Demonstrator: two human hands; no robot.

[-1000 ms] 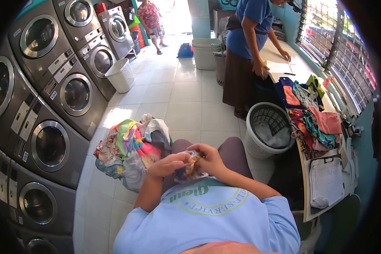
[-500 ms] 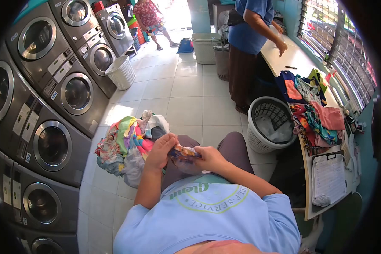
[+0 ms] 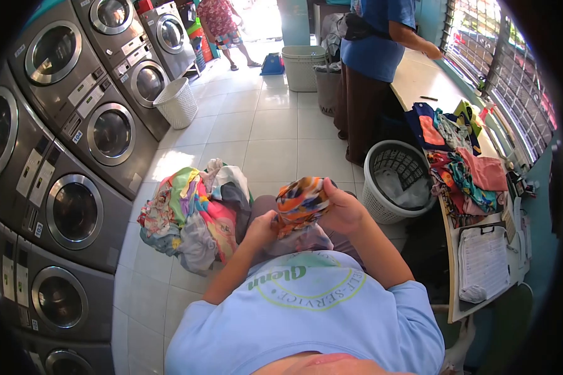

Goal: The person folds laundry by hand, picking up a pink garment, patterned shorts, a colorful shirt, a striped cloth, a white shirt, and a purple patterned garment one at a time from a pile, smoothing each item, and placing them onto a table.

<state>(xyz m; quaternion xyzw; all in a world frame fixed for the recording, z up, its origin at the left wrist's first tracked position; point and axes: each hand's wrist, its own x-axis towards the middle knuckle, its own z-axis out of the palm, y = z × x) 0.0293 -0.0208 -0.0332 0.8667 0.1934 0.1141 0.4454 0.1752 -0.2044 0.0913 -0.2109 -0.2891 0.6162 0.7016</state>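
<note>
One patterned cloth [image 3: 299, 201] gripped by two hands — right hand [image 3: 344, 209], left hand [image 3: 261, 229] — beside one laundry pile [image 3: 191, 215]; raised higher than before.

Between the fingers, the cloth [image 3: 300, 201] is orange, blue and white in swirls; left of them, the laundry pile [image 3: 191, 215] mixes pink, green, grey.

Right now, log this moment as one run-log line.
left hand: grips patterned cloth | right hand: grips same cloth, raised | clothes pile: floor, left
</note>
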